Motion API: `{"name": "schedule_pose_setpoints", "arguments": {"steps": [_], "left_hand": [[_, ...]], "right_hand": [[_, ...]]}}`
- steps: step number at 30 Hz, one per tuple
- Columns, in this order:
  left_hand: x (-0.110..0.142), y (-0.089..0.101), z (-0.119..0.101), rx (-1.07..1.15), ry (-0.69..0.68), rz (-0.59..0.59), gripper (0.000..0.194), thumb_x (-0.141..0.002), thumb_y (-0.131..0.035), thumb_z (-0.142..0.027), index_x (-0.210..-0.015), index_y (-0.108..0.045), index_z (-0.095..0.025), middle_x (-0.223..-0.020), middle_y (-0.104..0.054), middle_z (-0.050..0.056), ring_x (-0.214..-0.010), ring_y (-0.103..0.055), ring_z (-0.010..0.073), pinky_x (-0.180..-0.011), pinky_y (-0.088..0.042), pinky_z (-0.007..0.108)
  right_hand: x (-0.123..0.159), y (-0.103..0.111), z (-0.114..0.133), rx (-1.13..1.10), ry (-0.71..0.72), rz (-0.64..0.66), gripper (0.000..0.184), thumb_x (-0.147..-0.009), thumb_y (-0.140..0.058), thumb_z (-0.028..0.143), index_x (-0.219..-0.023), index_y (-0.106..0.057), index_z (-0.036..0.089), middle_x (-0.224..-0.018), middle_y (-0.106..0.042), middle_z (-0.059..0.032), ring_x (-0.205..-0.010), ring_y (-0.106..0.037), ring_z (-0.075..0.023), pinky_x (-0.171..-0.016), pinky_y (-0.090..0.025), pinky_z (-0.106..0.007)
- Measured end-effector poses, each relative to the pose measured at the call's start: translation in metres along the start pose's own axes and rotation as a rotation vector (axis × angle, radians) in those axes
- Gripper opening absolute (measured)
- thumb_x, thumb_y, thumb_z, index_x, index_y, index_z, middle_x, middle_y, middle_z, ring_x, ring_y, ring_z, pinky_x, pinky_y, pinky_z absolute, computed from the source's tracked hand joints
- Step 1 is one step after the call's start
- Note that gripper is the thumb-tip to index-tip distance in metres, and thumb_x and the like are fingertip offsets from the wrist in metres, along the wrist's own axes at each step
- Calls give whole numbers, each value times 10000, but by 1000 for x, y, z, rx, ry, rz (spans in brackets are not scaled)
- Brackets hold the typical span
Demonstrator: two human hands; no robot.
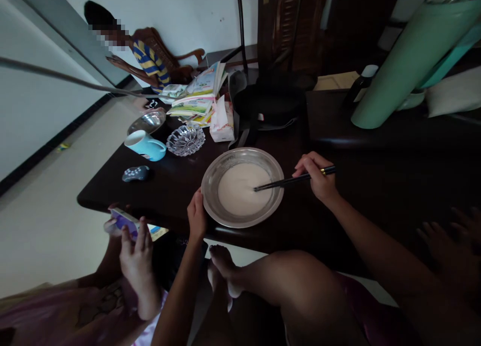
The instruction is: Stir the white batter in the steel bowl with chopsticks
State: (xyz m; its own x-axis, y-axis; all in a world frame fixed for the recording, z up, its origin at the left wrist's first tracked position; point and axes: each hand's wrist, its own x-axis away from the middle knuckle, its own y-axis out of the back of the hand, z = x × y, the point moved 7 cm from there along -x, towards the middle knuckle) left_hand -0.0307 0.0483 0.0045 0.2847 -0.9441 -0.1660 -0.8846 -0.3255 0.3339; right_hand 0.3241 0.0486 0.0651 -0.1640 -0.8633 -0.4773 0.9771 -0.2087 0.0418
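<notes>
A wide metal bowl (210,185) stands near the front edge of the dark table. Pale, creamy liquid (240,185) fills its lower part, with faint swirls on the surface. My left hand (197,214) grips the bowl's left side, some of its fingers hidden against the wall. On the other side, my right hand (317,176) is closed around dark chopsticks (295,179) with a gold band near the upper end. They slant down to the left over the rim, and their tips dip into the liquid.
Left of the bowl are a glass dish (186,140), a light blue mug (146,145) and a computer mouse (136,174). Books (199,93) and a tissue pack (222,120) lie behind. A green flask (409,60) stands right. A person beside me holds a phone (126,221); another sits farther back.
</notes>
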Motion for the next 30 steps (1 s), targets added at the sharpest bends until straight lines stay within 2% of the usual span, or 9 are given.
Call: {"name": "schedule_pose_setpoints", "arguments": {"steps": [5,10,15,19,20,22,25,28,30], "left_hand": [[0,1,-1,-9,5,-23,633,-892,-447,-675,-1121,-712,-147,-1102,-733,96,-1072,-641,246,-945,-478,335],[0,1,2,-6,2,-5,627,-902,-446,-666,-1141,-715,-153,-1132,-730,103,-1105,-633,252,-967,-468,343],[0,1,3,0,-13,-8,602,-916,-441,-650,-1136,-717,-162,-1116,-735,90,-1083,-637,243,-959,-471,342],[1,1,0,-8,-13,0,591,-918,-440,-647,-1119,-720,-166,-1108,-735,87,-1079,-638,246,-958,-475,345],[1,0,-1,-13,-15,3,591,-921,-436,-645,-1118,-718,-164,-1113,-732,90,-1084,-636,247,-962,-473,345],[1,-1,-3,-20,-41,-5,573,-935,-433,-623,-1151,-699,-164,-1162,-712,99,-1122,-621,244,-986,-460,340],[4,4,-8,12,-125,-114,519,-971,-425,-548,-1311,-580,-187,-1290,-633,119,-1106,-622,211,-970,-470,336],[24,17,-23,-10,-329,-322,440,-996,-419,-449,-1353,-488,-201,-1333,-558,133,-1047,-622,190,-875,-507,339],[54,18,-48,-150,-604,-395,358,-984,-456,-383,-1287,-524,-204,-1257,-572,110,-1086,-594,205,-884,-498,359]], "right_hand": [[3,-21,2,81,46,262,349,-921,-588,514,-742,-724,247,-722,-730,-22,-711,-651,-186,-692,-515,-355],[1,-4,-6,4,-35,28,378,-958,-536,496,-726,-684,237,-620,-667,4,-613,-637,-162,-633,-499,-325],[4,-23,0,70,33,264,335,-924,-590,503,-757,-730,249,-740,-728,-16,-724,-659,-179,-699,-518,-342],[1,-6,-4,32,-33,40,378,-942,-556,513,-724,-691,236,-638,-683,-1,-629,-644,-164,-637,-509,-324],[1,-6,-5,10,-52,32,385,-949,-545,508,-722,-685,231,-618,-674,2,-608,-643,-160,-628,-508,-318],[2,-14,-3,3,-40,140,379,-949,-551,500,-731,-699,228,-639,-691,-5,-626,-655,-160,-640,-513,-315],[4,-24,1,68,35,275,349,-932,-585,491,-748,-733,234,-741,-735,-23,-724,-670,-173,-705,-517,-327],[1,-10,-3,50,2,98,359,-943,-567,488,-735,-709,232,-682,-707,-5,-672,-656,-161,-676,-506,-316],[2,-6,-8,-1,-48,41,370,-959,-544,482,-735,-693,228,-623,-675,9,-616,-643,-152,-642,-499,-306]]}}
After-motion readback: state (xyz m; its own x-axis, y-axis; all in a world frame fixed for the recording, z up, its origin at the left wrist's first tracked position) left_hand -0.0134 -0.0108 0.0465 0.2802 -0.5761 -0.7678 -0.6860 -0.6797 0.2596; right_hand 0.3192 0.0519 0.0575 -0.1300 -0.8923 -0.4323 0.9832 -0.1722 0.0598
